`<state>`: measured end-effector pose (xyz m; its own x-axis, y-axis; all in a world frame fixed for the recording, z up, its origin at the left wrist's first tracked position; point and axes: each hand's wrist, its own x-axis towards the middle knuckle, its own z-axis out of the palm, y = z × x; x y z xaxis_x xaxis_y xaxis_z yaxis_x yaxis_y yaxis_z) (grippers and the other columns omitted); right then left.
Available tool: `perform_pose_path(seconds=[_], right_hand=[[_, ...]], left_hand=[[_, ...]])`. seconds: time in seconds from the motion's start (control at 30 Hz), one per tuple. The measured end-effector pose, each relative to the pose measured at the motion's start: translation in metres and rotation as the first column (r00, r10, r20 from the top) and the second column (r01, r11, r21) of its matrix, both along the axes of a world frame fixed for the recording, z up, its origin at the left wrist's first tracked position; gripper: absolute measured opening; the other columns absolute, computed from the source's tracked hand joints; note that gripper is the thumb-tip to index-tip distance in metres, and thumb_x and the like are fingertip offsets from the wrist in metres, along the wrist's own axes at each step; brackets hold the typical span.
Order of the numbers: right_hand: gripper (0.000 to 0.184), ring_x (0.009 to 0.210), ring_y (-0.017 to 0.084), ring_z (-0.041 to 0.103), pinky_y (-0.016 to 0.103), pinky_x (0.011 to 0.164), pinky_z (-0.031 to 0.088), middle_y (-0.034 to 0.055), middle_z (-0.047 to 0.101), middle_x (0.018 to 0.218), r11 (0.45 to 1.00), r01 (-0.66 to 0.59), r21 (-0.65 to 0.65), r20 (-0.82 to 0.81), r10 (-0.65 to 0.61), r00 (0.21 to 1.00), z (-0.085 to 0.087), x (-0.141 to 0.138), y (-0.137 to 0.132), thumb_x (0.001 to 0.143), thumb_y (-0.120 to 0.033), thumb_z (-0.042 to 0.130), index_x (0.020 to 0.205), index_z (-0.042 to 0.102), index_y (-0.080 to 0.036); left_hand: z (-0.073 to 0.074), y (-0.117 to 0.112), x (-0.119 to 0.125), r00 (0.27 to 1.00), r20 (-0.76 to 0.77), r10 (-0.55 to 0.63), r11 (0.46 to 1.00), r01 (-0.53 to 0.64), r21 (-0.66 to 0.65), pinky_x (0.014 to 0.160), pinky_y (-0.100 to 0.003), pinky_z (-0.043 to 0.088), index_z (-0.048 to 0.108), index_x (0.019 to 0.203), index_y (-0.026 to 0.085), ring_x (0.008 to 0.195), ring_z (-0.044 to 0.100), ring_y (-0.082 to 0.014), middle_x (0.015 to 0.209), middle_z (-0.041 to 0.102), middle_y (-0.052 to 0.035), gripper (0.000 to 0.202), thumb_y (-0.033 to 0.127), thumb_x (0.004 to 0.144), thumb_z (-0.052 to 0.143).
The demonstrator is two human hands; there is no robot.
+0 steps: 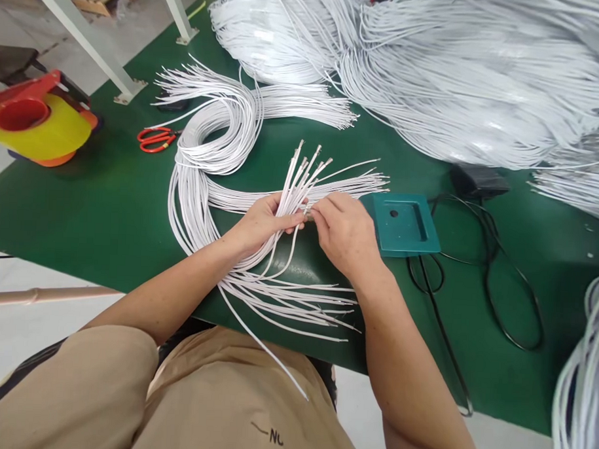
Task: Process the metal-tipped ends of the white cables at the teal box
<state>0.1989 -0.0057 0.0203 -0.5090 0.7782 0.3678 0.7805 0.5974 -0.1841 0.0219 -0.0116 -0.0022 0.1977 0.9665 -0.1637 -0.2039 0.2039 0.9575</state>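
My left hand (266, 221) is closed round a bunch of white cables (301, 175), whose tips stick up past the fingers and carry small metal ends. Close beside it, my right hand (346, 229) pinches the end of one cable, at the left hand's thumb; the exact part between its fingertips is mostly hidden. From the held bunch the cables run down and left into a looped bundle of white cables (195, 194) on the table. Loose cable ends (297, 303) fan out to the right below my wrists.
Large heaps of white cable (456, 79) cover the back right of the green table (118, 211). Red scissors (156, 139) lie left, near a yellow tape roll on a dispenser (47, 127). A teal tray (406, 225) and black cord (492, 257) sit right. More coiled cable (584, 372) hangs at far right.
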Motion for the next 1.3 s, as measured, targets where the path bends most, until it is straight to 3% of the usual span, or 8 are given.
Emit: perform_pose_path(seconds=[0.13,0.23,0.4,0.7,0.9,1.07,1.23,1.3], right_hand=[[0.019,0.091,0.028,0.054,0.041,0.089,0.034,0.0128,0.069,0.095,0.995,0.099,0.020,0.156,-0.101,0.983,0.002,0.014,0.009,0.092,-0.019,0.046,0.095,0.064,-0.015],[0.016,0.082,0.025,0.055,0.041,0.094,0.032,0.0087,0.070,0.081,0.996,0.067,-0.060,0.177,-0.056,0.983,0.002,0.022,0.012,0.088,-0.016,0.050,0.082,0.064,-0.017],[0.012,0.087,0.025,0.053,0.040,0.091,0.033,0.0077,0.069,0.079,0.996,0.039,-0.076,0.153,-0.027,0.988,-0.001,0.025,0.014,0.082,-0.013,0.055,0.081,0.065,-0.018],[0.023,0.083,0.027,0.048,0.040,0.084,0.037,0.0083,0.053,0.069,0.988,0.127,-0.089,0.150,-0.113,0.982,-0.002,0.021,0.017,0.084,-0.011,0.048,0.082,0.069,-0.019],[0.019,0.088,0.028,0.052,0.046,0.091,0.039,0.0098,0.061,0.076,0.993,0.112,-0.028,0.141,-0.107,0.984,-0.002,0.025,0.014,0.088,-0.019,0.050,0.088,0.069,-0.019],[0.031,0.125,0.037,0.044,0.067,0.107,0.018,0.0188,0.061,0.125,0.932,0.345,0.110,0.110,-0.357,0.928,-0.009,0.033,0.010,0.094,-0.025,0.044,0.118,0.060,-0.014],[0.037,0.131,0.037,0.041,0.066,0.108,0.018,0.0202,0.054,0.137,0.923,0.368,0.111,0.093,-0.379,0.921,-0.010,0.034,0.011,0.095,-0.025,0.043,0.129,0.055,-0.014],[0.035,0.125,0.036,0.046,0.060,0.106,0.026,0.0200,0.057,0.133,0.937,0.337,0.087,0.031,-0.341,0.940,-0.003,0.028,0.008,0.095,-0.027,0.045,0.125,0.057,-0.013]], left_hand=[[-0.008,0.006,0.000,0.994,-0.100,0.040,0.998,-0.034,0.054,0.059,-0.022,0.045,0.066,0.095,0.015,0.064,0.057,-0.0100,0.072,0.063,0.0014,0.038,0.024,0.062,0.081],[-0.012,0.009,0.000,0.981,-0.191,0.041,0.996,-0.025,0.083,0.058,-0.022,0.045,0.065,0.095,0.014,0.067,0.060,-0.0122,0.074,0.064,0.0005,0.034,0.023,0.064,0.077],[-0.014,0.011,0.000,0.950,-0.310,0.037,0.991,0.006,0.136,0.061,-0.024,0.046,0.065,0.094,0.014,0.064,0.060,-0.0128,0.075,0.065,-0.0001,0.029,0.023,0.067,0.072],[-0.012,0.011,-0.001,0.791,-0.607,0.072,0.978,0.064,0.199,0.071,-0.029,0.042,0.066,0.084,0.016,0.074,0.059,-0.0173,0.077,0.067,0.0002,0.021,0.028,0.067,0.069],[-0.014,0.010,0.001,0.768,-0.636,0.081,0.977,0.065,0.203,0.071,-0.029,0.041,0.065,0.081,0.016,0.074,0.059,-0.0175,0.077,0.067,0.0002,0.019,0.029,0.067,0.067],[-0.012,0.010,0.000,0.805,-0.592,0.037,0.984,0.073,0.160,0.072,-0.029,0.043,0.065,0.082,0.017,0.073,0.060,-0.0171,0.076,0.067,0.0008,0.018,0.028,0.069,0.067],[-0.009,0.009,-0.006,0.893,-0.450,0.002,0.993,0.050,0.103,0.069,-0.029,0.046,0.063,0.082,0.015,0.069,0.062,-0.0167,0.073,0.065,0.0000,0.020,0.027,0.068,0.070],[-0.009,0.009,-0.008,0.929,-0.368,0.030,0.995,0.006,0.097,0.065,-0.027,0.046,0.064,0.088,0.015,0.070,0.062,-0.0159,0.077,0.065,-0.0010,0.027,0.027,0.066,0.073]])
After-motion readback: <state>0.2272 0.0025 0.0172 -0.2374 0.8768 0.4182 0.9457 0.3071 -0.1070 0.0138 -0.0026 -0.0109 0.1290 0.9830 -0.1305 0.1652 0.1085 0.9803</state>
